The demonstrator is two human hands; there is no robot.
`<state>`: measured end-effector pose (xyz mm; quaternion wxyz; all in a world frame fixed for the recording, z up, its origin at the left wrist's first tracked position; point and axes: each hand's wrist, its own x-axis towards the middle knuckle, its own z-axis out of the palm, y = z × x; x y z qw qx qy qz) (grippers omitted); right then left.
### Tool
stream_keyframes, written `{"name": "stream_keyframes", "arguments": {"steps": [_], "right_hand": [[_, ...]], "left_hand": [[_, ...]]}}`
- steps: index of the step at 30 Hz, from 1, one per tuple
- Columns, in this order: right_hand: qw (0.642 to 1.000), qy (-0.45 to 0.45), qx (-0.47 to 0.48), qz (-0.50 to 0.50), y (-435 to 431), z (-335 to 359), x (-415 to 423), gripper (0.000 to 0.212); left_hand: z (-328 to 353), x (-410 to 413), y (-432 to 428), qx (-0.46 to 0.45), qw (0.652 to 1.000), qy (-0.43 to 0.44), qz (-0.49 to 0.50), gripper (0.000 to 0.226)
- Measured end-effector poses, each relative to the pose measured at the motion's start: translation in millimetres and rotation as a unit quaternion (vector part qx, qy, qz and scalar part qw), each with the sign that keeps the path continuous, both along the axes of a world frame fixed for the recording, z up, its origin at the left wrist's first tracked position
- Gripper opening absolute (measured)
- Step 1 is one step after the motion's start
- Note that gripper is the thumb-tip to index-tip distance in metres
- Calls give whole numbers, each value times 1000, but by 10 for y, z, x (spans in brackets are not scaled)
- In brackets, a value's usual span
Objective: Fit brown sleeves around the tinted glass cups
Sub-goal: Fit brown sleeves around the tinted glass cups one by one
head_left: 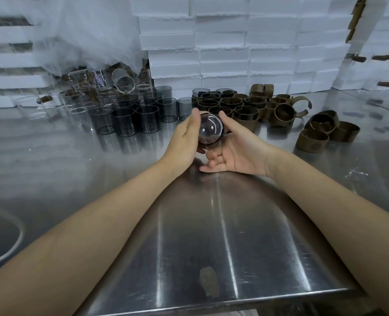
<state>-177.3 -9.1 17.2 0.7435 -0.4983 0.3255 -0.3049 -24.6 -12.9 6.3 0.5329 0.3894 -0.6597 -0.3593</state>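
A tinted glass cup point(210, 130) is held on its side above the steel table, its round base facing me. A dark brown sleeve edge shows around its lower rim. My left hand point(185, 139) holds the cup's left side with thumb over the top. My right hand point(235, 148) grips the right side, thumb up by the rim and fingers curled under. Bare tinted cups point(146, 118) stand in rows to the left. Cups fitted with sleeves point(230, 104) stand behind my hands. Loose brown sleeves point(313, 139) lie at the right.
Clear glass cups point(79, 106) are piled at the back left under a plastic sheet. White foam boxes point(223, 49) are stacked along the back wall. The steel table point(211, 236) ends in a front edge near me. A white curved rim point(11, 247) shows at the lower left.
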Motion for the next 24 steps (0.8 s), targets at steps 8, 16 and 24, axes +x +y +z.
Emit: {"name": "stream_keyframes", "arguments": {"steps": [8,16,24], "right_hand": [[999,4,12,-33,8,10,-4,66],[999,22,-12,-22,-12,-8,-16,69],[1000,18,-20,-7,-15,-16,-27,65]], "left_hand": [[-3,18,-6,16,999,-24,-31,41],[6,13,4,-18,1000,-4,13,18],[58,-23,79,-1,998,45,48,19]]}}
